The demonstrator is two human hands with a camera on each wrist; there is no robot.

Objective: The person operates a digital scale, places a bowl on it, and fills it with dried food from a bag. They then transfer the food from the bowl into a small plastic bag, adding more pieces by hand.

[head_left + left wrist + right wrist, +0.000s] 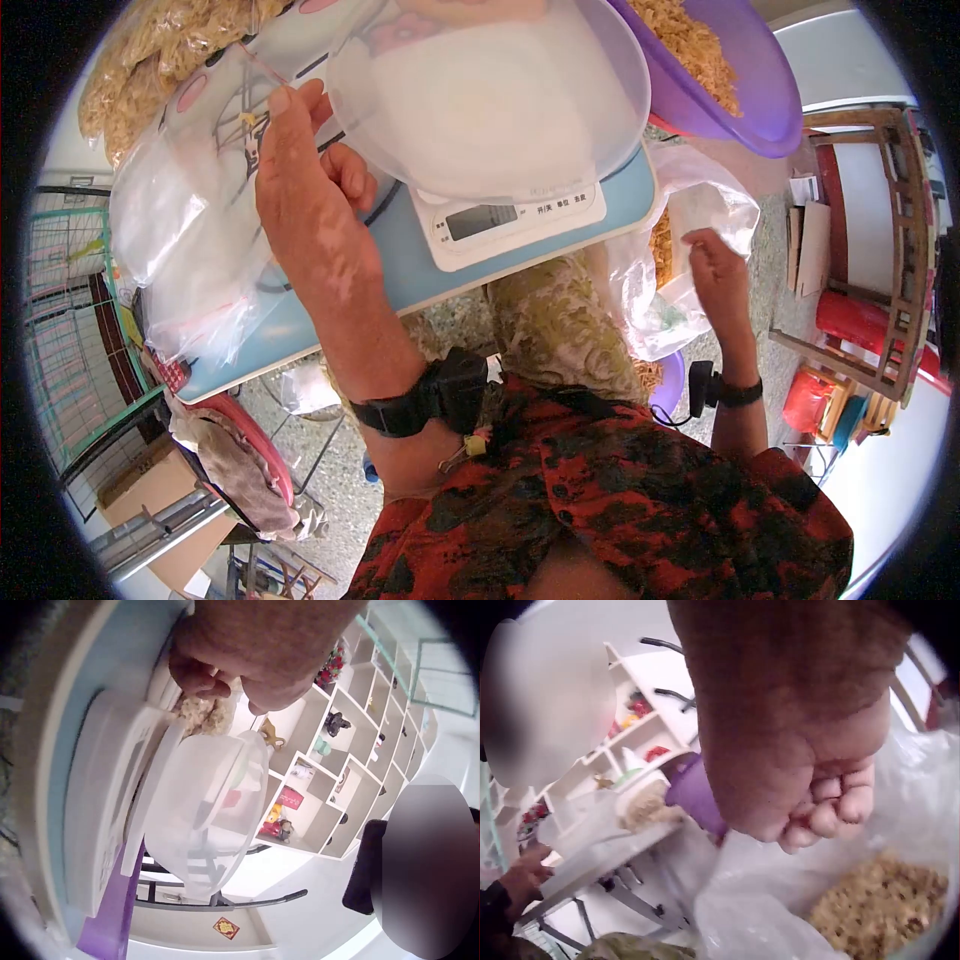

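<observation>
While the left hand (295, 190) loosely bends empty fingers beside the bowl (500, 100), the right hand (720, 275) curls empty fingers above bagged flakes (881, 907).

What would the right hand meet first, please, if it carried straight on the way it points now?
The right hand would probably meet the translucent plastic bag holding golden-brown shreds, though depth is unclear.

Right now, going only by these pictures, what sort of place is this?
Probably a room in a home or small shop where dry food is weighed and bagged: a digital scale sits on a blue table, near filled plastic bags, while a shelf unit displays ornaments.
</observation>
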